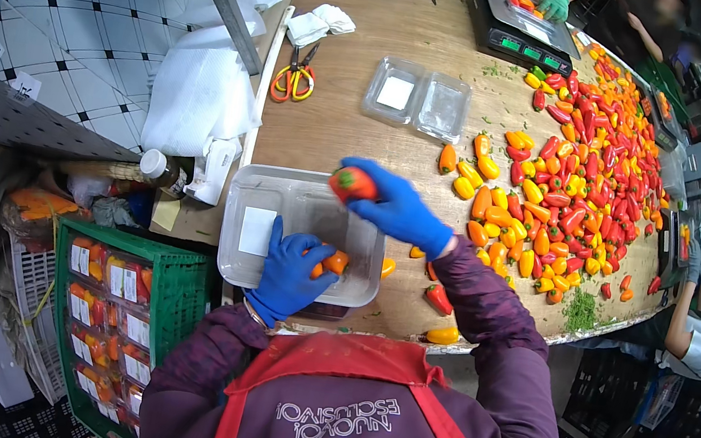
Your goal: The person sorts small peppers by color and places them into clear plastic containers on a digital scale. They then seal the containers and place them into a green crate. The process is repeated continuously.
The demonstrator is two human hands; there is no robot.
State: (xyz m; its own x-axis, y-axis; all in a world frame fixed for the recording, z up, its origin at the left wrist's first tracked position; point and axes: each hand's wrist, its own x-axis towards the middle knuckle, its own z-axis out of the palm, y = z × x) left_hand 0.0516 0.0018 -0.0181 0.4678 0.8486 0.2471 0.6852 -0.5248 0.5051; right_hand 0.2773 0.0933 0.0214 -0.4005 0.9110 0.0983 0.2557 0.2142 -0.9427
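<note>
My right hand point(403, 210), in a blue glove, holds a red-orange mini pepper point(354, 183) above the right side of a large clear plastic container point(312, 180). Inside that container my left hand point(291, 271), also gloved in blue, rests its fingers on orange mini peppers point(336, 262); part of them is hidden under the fingers. A white label point(257, 231) lies at the container's left side. To the right spreads a big pile of red, orange and yellow mini peppers point(574, 198). Beyond the hands an open clamshell box point(443, 107) with a white label lies on the wooden table point(337, 128).
Scissors point(293, 81) and white cloths point(320, 24) lie at the table's left edge. A digital scale point(519, 44) stands at the far side by a person's green-gloved hand point(554, 5). A green crate point(176, 295) of packed peppers stands lower left. Another person works at right.
</note>
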